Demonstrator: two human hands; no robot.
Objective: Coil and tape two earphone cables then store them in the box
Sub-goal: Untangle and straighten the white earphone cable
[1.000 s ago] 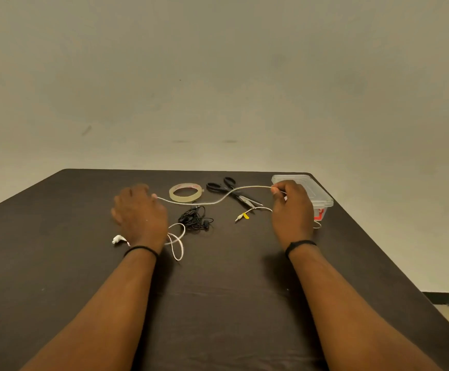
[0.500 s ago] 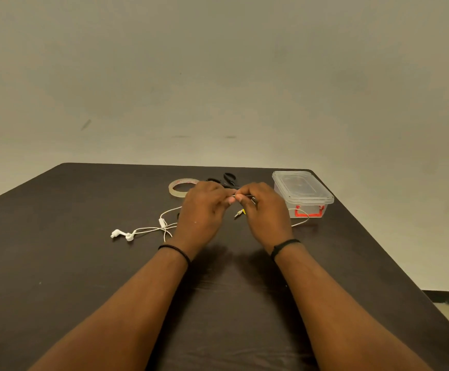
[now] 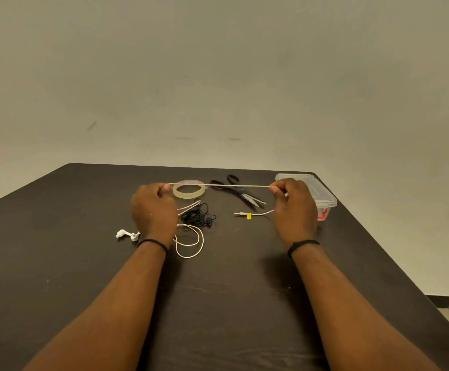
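Both hands (image 3: pixel 155 210) (image 3: pixel 294 207) pinch the white cable (image 3: pixel 239 186) taut between their fingers; pulling harder could drag the earbuds (image 3: pixel 127 234) into the black cable (image 3: pixel 195 216).

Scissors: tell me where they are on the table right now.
In the head view the scissors lie at the table's far side, right of centre, between the tape roll and the clear plastic box, behind the stretched white cable.
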